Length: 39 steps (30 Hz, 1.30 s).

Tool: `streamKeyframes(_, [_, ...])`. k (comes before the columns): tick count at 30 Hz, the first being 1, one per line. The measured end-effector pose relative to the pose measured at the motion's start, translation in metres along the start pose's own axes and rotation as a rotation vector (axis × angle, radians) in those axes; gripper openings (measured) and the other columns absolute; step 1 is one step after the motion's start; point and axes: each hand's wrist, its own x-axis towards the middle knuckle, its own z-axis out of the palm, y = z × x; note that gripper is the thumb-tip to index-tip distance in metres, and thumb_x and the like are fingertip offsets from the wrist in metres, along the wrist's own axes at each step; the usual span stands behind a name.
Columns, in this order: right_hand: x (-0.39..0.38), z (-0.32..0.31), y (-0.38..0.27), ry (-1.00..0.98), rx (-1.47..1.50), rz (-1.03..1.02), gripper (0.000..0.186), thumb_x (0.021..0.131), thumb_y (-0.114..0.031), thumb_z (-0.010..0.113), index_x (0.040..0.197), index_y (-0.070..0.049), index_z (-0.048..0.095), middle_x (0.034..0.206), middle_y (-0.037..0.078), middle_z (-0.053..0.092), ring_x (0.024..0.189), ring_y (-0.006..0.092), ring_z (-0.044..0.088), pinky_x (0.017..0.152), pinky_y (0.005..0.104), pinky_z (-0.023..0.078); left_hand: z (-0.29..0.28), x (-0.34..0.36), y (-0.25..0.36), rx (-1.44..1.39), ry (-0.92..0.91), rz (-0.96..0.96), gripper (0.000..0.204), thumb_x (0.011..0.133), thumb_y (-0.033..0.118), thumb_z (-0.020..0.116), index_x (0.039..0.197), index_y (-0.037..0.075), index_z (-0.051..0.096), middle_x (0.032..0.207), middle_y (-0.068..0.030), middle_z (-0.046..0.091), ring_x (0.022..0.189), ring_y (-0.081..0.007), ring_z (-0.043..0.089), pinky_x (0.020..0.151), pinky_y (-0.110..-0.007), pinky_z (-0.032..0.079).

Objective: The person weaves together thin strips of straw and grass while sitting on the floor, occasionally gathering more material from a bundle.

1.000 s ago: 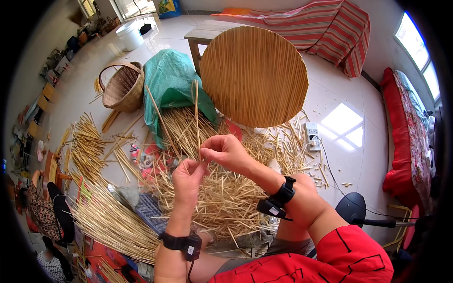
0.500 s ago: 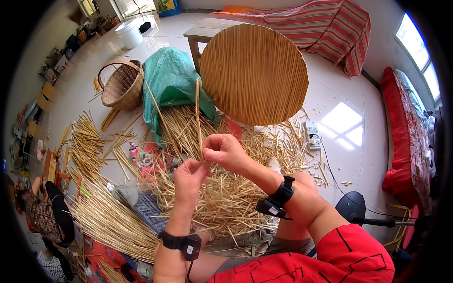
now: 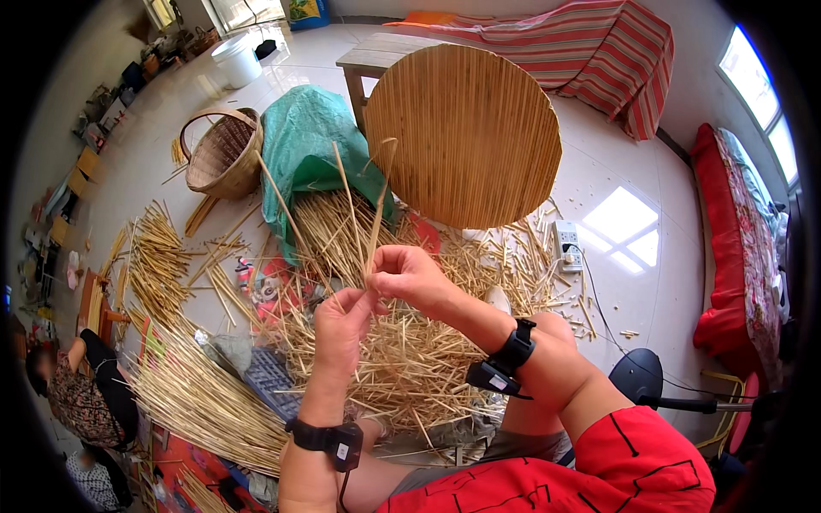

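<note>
Both my hands meet at chest height over the heap of cut straw. My left hand (image 3: 339, 329) is closed in a pinch on a thin straw stalk (image 3: 348, 192) that points up and away. My right hand (image 3: 410, 275), its fingertips against the left ones, pinches a pale, curling straw husk (image 3: 377, 218) that stands apart from the stalk. A second long stalk (image 3: 278, 192) slants from the upper left toward my left hand; whether it is held there I cannot tell. The pinched ends are hidden by my fingers.
Below lies a heap of straw pieces (image 3: 393, 368). Long stalks (image 3: 205, 385) lie at left. Ahead are a green sack (image 3: 312, 128) of stalks, a wicker basket (image 3: 224, 158) and a round stalk panel (image 3: 462, 137) against a bench. A power strip (image 3: 566, 244) lies right; a person sits far left.
The husk has split away from the stalk and bends to the right, while the stalk tips left. My hands have hardly moved.
</note>
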Motion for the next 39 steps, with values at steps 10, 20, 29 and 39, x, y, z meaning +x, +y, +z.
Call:
streamKeyframes(10, [-0.002, -0.003, 0.0, 0.021, 0.01, 0.09, 0.006, 0.078, -0.009, 0.06, 0.078, -0.004, 0.056, 0.071, 0.001, 0.056, 0.059, 0.0062, 0.05, 0.05, 0.0203, 0.037, -0.004, 0.001, -0.002, -0.013, -0.08, -0.038, 0.014, 0.091, 0.015, 0.059, 0.089, 0.002, 0.065, 0.071, -0.008, 0.066, 0.044, -0.0002, 0.037, 0.04, -0.015, 0.025])
streamKeyframes(20, [0.0, -0.015, 0.008, 0.221, -0.666, 0.093, 0.011, 0.074, -0.01, 0.063, 0.081, -0.002, 0.062, 0.076, 0.008, 0.064, 0.064, 0.0188, 0.06, 0.057, 0.0326, 0.047, -0.004, 0.0, 0.003, -0.043, -0.154, 0.047, 0.019, 0.096, 0.015, 0.048, 0.095, 0.001, 0.062, 0.076, -0.0079, 0.066, 0.045, -0.0005, 0.032, 0.042, -0.015, 0.024])
streamKeyframes(29, [-0.015, -0.022, 0.011, -0.323, -1.561, 0.318, 0.015, 0.075, -0.011, 0.064, 0.085, -0.001, 0.068, 0.08, 0.013, 0.067, 0.075, 0.0295, 0.065, 0.065, 0.04, 0.051, -0.01, -0.001, 0.007, -0.027, -0.138, 0.057, 0.017, 0.095, 0.014, 0.049, 0.093, 0.002, 0.061, 0.07, -0.0044, 0.061, 0.045, -0.0012, 0.034, 0.043, -0.015, 0.026])
streamKeyframes(39, [0.006, -0.015, -0.03, 0.251, -0.054, -0.205, 0.024, 0.094, -0.017, 0.055, 0.113, -0.002, 0.055, 0.091, 0.004, 0.064, 0.073, 0.005, 0.057, 0.059, 0.0168, 0.043, -0.003, -0.001, -0.006, 0.095, -0.182, -0.082, 0.014, 0.091, 0.011, 0.055, 0.09, 0.0, 0.062, 0.069, -0.0064, 0.062, 0.044, -0.0022, 0.036, 0.042, -0.015, 0.026])
